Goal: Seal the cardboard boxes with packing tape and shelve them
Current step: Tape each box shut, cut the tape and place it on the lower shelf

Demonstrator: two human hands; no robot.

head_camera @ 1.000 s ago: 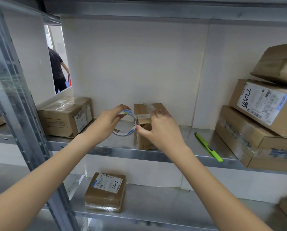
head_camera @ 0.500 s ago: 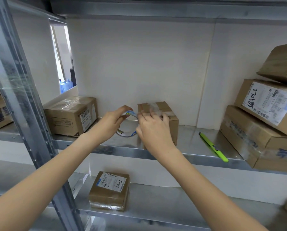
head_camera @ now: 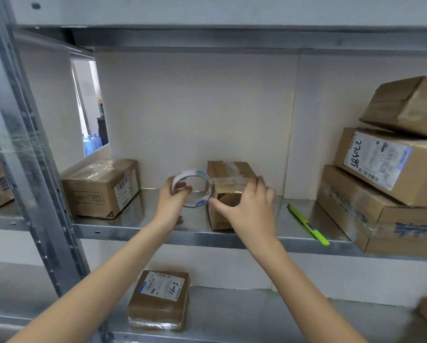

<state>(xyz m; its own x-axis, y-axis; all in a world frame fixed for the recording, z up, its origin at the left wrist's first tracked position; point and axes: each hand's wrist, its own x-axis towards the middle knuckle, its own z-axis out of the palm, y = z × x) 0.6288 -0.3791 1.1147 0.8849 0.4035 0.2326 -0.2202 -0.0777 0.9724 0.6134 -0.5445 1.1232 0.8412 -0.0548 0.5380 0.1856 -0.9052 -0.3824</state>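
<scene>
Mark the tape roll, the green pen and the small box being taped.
tape roll (head_camera: 199,175), head view, top of ring.
green pen (head_camera: 306,223), head view, mid barrel.
small box (head_camera: 228,197), head view, front face.

Grey metal shelving (head_camera: 143,233) fills the frame, with an upright post (head_camera: 31,169) at left. White back panel (head_camera: 195,115) behind the middle shelf. Gap (head_camera: 93,107) at upper left shows a lit room beyond with blue water bottles (head_camera: 89,144).

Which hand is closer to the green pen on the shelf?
The right hand. It rests on the small box, just left of the green pen. The left hand holds the tape roll, farther left.
</scene>
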